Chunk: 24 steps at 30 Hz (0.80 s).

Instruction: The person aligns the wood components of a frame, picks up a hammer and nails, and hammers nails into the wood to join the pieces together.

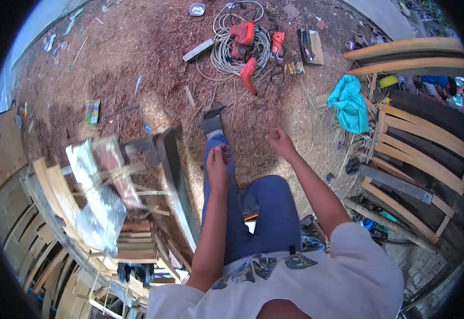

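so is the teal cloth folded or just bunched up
Bunched up: the teal cloth lies in a crumpled heap with loose folds on the sawdust-covered ground, beside the slatted wooden frame.

Left hand: empty, fingers loose, over the blue trouser leg.
Right hand: empty, curled, above the sawdust ground.
Ahead: red power tools on coiled cable.
Right: teal cloth, slatted wooden frames.
Left: stacked wood pieces.
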Tool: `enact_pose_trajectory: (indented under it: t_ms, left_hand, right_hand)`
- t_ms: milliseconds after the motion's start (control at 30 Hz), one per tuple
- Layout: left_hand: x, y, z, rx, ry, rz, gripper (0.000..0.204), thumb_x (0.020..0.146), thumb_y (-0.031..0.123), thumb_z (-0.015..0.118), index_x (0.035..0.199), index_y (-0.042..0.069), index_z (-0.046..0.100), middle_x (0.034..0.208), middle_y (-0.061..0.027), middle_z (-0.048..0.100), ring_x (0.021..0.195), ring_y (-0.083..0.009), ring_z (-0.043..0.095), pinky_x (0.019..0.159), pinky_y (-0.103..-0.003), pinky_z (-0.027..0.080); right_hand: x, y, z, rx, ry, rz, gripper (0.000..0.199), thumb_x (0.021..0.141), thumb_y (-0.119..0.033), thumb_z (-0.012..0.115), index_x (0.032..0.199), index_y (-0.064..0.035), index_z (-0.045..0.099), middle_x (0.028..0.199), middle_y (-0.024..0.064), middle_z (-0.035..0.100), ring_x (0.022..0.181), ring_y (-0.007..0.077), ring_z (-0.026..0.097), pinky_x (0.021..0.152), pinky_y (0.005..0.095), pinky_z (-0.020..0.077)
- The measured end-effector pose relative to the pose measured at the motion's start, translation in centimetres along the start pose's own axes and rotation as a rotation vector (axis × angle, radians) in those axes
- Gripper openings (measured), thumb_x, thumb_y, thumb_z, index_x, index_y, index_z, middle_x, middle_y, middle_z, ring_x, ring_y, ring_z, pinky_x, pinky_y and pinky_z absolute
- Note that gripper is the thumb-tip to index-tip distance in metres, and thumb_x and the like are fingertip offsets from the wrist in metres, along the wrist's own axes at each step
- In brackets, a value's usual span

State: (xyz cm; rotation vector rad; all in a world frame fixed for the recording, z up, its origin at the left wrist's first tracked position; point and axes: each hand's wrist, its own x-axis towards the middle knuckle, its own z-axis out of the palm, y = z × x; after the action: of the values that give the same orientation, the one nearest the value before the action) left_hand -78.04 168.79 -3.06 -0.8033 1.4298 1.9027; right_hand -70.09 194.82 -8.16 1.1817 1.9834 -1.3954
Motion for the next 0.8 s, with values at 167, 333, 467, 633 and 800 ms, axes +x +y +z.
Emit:
enact_pose_trajectory:
  t_ms: [167, 333, 467, 633, 800]
  left_hand:
    - [9.3, -3.3, 10.2, 0.045, -0.087, 0.09, 0.03, 0.11, 0.028, 0.053, 0.118, 0.002, 0.064, 0.105, -0.0073, 0.071, 0.09, -0.0148, 0.065, 0.082, -0.028, 0.051]
    - [11.8, -3.4, 5.3, -0.029, 0.333, -0.236, 0.03, 0.109, 0.03, 0.055, 0.119, 0.002, 0.063, 0.106, -0.008, 0.069, 0.09, -0.0167, 0.065, 0.084, -0.032, 0.052]
    - [12.7, -2.4, 9.3, -0.325, 0.184, -0.231, 0.029, 0.108, 0.03, 0.053, 0.12, 0.004, 0.062, 0.107, -0.0089, 0.067, 0.092, -0.0193, 0.066, 0.083, -0.035, 0.053]
    - [12.1, -5.7, 10.2, -0.315, 0.273, -0.345, 0.029, 0.108, 0.029, 0.052, 0.12, 0.004, 0.06, 0.108, -0.0094, 0.067, 0.092, -0.0203, 0.067, 0.082, -0.035, 0.053]
    - [12.2, -5.2, 11.6, -0.254, 0.249, -0.305, 0.028, 0.108, 0.028, 0.052, 0.119, 0.004, 0.061, 0.104, -0.0086, 0.068, 0.089, -0.0195, 0.067, 0.08, -0.035, 0.054]
  right_hand:
    - [24.2, 4.8, -6.3, -0.144, 0.142, -0.027, 0.068, 0.085, -0.037, 0.085, 0.133, 0.0021, 0.056, 0.106, 0.0142, 0.069, 0.098, 0.0206, 0.067, 0.084, 0.0367, 0.0554]
    - [37.3, -0.2, 2.8, -0.261, 0.064, -0.002, 0.08, 0.07, -0.04, 0.093, 0.129, 0.0015, 0.058, 0.123, 0.0246, 0.068, 0.116, 0.0348, 0.067, 0.096, 0.045, 0.0531]
    - [47.3, 3.4, 2.1, -0.544, 0.411, -0.085, 0.082, 0.064, -0.034, 0.096, 0.125, 0.0026, 0.057, 0.132, 0.0271, 0.063, 0.122, 0.039, 0.063, 0.099, 0.0479, 0.0518]
    - [50.0, 4.8, 2.9, -0.255, 0.379, -0.059, 0.091, 0.057, -0.031, 0.096, 0.129, 0.0022, 0.052, 0.128, 0.026, 0.062, 0.117, 0.0426, 0.063, 0.104, 0.0478, 0.0504]
    - [44.9, 1.6, 4.3, -0.46, 0.341, 0.014, 0.075, 0.066, -0.024, 0.09, 0.127, -0.0023, 0.051, 0.13, 0.0267, 0.06, 0.12, 0.0424, 0.061, 0.101, 0.0493, 0.052]
